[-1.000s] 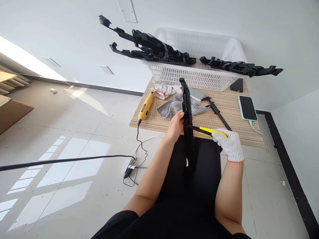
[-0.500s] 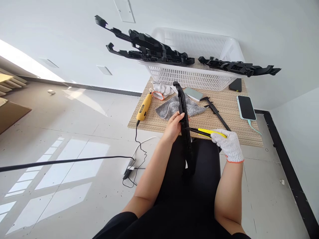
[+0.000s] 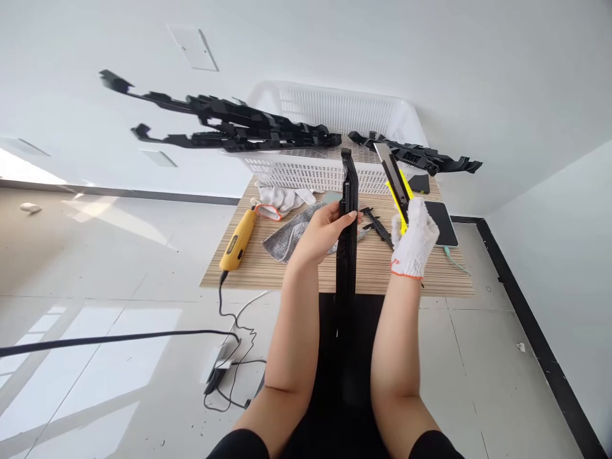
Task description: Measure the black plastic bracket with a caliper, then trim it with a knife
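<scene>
My bare left hand (image 3: 319, 234) is wrapped round a long black plastic part (image 3: 347, 255), which stands nearly upright from my lap up in front of the small wooden table (image 3: 430, 280). To its right, my right hand (image 3: 415, 239), in a white knit glove, grips a yellow and black utility knife (image 3: 394, 177). The knife points up and away, its blade clear of the part. A grey cloth (image 3: 291, 231) and a black caliper (image 3: 378, 225) lie on the table just behind my hands.
A white mesh basket (image 3: 329, 137) at the table's back carries several long black plastic parts (image 3: 229, 124) across its rim. A yellow rotary tool (image 3: 238, 240), a spare white glove (image 3: 280, 199) and a phone (image 3: 444, 223) lie on the table. Cables (image 3: 224, 357) trail over the floor at left.
My right hand lifted the knife off the black part and swung it from level to pointing upward. The part now stands more upright. The view shifted, so the table sits lower and nearer.
</scene>
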Demonstrator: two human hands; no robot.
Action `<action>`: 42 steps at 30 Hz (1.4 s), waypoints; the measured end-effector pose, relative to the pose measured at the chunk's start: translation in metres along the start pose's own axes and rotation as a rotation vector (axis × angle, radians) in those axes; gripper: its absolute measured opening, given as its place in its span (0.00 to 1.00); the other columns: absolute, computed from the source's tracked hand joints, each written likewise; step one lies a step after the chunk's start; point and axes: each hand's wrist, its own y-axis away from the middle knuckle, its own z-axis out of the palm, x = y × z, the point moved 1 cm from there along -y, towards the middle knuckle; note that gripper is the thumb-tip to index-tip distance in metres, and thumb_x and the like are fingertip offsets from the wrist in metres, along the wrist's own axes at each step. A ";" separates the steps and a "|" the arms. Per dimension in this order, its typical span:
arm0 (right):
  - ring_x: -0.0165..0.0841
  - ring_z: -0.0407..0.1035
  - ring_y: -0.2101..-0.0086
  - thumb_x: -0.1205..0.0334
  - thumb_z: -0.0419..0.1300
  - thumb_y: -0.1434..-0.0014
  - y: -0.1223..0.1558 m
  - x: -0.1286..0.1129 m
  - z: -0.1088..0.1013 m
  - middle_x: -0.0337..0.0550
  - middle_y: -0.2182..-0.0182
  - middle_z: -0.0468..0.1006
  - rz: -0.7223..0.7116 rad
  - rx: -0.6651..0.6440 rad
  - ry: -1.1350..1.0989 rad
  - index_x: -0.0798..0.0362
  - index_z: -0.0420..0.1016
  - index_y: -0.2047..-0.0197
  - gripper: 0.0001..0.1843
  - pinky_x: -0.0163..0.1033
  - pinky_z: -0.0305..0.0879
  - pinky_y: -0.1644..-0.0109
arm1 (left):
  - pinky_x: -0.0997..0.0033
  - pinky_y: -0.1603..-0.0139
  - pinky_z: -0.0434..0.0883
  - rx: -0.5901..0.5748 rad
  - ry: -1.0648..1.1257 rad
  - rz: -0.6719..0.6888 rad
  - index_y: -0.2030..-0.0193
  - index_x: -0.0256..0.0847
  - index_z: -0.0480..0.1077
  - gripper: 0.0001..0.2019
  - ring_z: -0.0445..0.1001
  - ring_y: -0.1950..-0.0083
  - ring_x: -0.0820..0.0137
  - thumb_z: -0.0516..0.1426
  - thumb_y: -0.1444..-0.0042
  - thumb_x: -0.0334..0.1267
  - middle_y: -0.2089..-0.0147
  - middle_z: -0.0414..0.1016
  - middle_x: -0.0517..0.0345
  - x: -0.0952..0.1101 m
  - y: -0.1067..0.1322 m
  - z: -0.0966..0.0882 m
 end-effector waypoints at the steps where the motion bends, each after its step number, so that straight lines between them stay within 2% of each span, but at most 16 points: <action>1: 0.25 0.69 0.80 0.39 0.64 0.48 -0.004 0.001 0.005 0.34 0.79 0.70 -0.006 -0.005 -0.047 0.51 0.71 0.68 0.22 0.25 0.59 0.83 | 0.66 0.55 0.78 -0.017 -0.018 -0.009 0.58 0.37 0.74 0.14 0.78 0.54 0.64 0.67 0.50 0.40 0.58 0.79 0.52 0.003 -0.005 -0.001; 3: 0.25 0.67 0.82 0.44 0.67 0.50 -0.008 0.010 0.005 0.33 0.81 0.69 0.020 -0.038 -0.075 0.51 0.71 0.70 0.19 0.26 0.57 0.84 | 0.65 0.55 0.79 0.001 -0.017 -0.028 0.57 0.38 0.74 0.14 0.78 0.52 0.63 0.66 0.49 0.39 0.55 0.79 0.51 0.002 -0.009 -0.003; 5: 0.25 0.66 0.83 0.47 0.69 0.51 -0.007 0.021 -0.002 0.33 0.83 0.69 0.075 -0.097 -0.008 0.52 0.72 0.70 0.17 0.26 0.54 0.86 | 0.65 0.57 0.80 0.053 0.005 -0.067 0.57 0.38 0.73 0.15 0.78 0.52 0.63 0.66 0.49 0.41 0.55 0.79 0.51 -0.006 -0.007 -0.008; 10: 0.25 0.64 0.83 0.50 0.68 0.50 0.000 0.032 -0.018 0.35 0.83 0.70 0.140 -0.166 0.139 0.54 0.76 0.68 0.15 0.27 0.51 0.85 | 0.68 0.64 0.80 0.176 0.030 -0.220 0.60 0.37 0.73 0.17 0.79 0.60 0.65 0.67 0.50 0.48 0.63 0.78 0.54 -0.025 0.001 -0.024; 14: 0.27 0.67 0.81 0.50 0.68 0.50 0.004 0.030 -0.017 0.35 0.82 0.70 0.168 -0.140 0.205 0.54 0.77 0.68 0.15 0.27 0.52 0.85 | 0.69 0.68 0.80 0.304 0.020 -0.219 0.61 0.37 0.75 0.20 0.79 0.64 0.66 0.64 0.47 0.55 0.66 0.78 0.54 -0.025 0.000 -0.037; 17: 0.28 0.69 0.80 0.49 0.68 0.50 0.007 0.029 -0.019 0.35 0.81 0.69 0.172 -0.131 0.247 0.54 0.77 0.68 0.16 0.28 0.53 0.84 | 0.71 0.67 0.80 0.364 0.019 -0.190 0.59 0.39 0.76 0.19 0.80 0.63 0.66 0.66 0.48 0.53 0.64 0.79 0.54 -0.021 0.003 -0.040; 21: 0.28 0.69 0.81 0.47 0.67 0.50 0.010 0.026 -0.025 0.35 0.82 0.69 0.148 -0.132 0.263 0.53 0.77 0.67 0.17 0.28 0.53 0.85 | 0.71 0.60 0.81 0.320 0.061 -0.102 0.59 0.40 0.76 0.17 0.80 0.60 0.67 0.70 0.53 0.45 0.60 0.80 0.54 -0.014 0.012 -0.037; 25: 0.26 0.64 0.83 0.49 0.66 0.50 0.014 0.023 -0.027 0.34 0.83 0.68 0.126 -0.165 0.285 0.53 0.78 0.67 0.15 0.28 0.51 0.85 | 0.72 0.60 0.80 0.328 0.079 -0.066 0.62 0.40 0.75 0.13 0.79 0.65 0.71 0.69 0.49 0.44 0.64 0.77 0.57 -0.013 0.017 -0.035; 29: 0.26 0.64 0.83 0.52 0.68 0.52 0.019 0.021 -0.030 0.34 0.83 0.68 0.145 -0.191 0.314 0.54 0.79 0.68 0.13 0.28 0.54 0.83 | 0.72 0.62 0.80 0.366 0.063 -0.042 0.62 0.42 0.74 0.13 0.77 0.69 0.72 0.66 0.45 0.49 0.70 0.73 0.61 -0.016 0.016 -0.034; 34: 0.25 0.65 0.83 0.53 0.69 0.53 0.019 0.021 -0.040 0.35 0.82 0.70 0.153 -0.221 0.329 0.54 0.81 0.67 0.14 0.28 0.57 0.82 | 0.73 0.65 0.79 0.376 0.031 -0.049 0.62 0.42 0.75 0.22 0.80 0.66 0.67 0.60 0.44 0.60 0.74 0.72 0.59 -0.020 0.013 -0.030; 37: 0.25 0.64 0.83 0.52 0.69 0.53 0.016 0.023 -0.044 0.34 0.83 0.69 0.153 -0.267 0.305 0.54 0.81 0.68 0.14 0.28 0.55 0.83 | 0.73 0.65 0.79 0.382 0.048 -0.045 0.59 0.40 0.76 0.23 0.80 0.66 0.67 0.60 0.44 0.61 0.72 0.75 0.57 -0.025 0.009 -0.029; 42: 0.27 0.66 0.83 0.51 0.69 0.52 0.014 0.026 -0.048 0.35 0.84 0.69 0.170 -0.342 0.328 0.54 0.82 0.67 0.15 0.28 0.56 0.83 | 0.72 0.60 0.79 0.347 0.065 0.013 0.54 0.42 0.77 0.18 0.81 0.58 0.65 0.64 0.44 0.53 0.62 0.81 0.55 -0.031 0.004 -0.030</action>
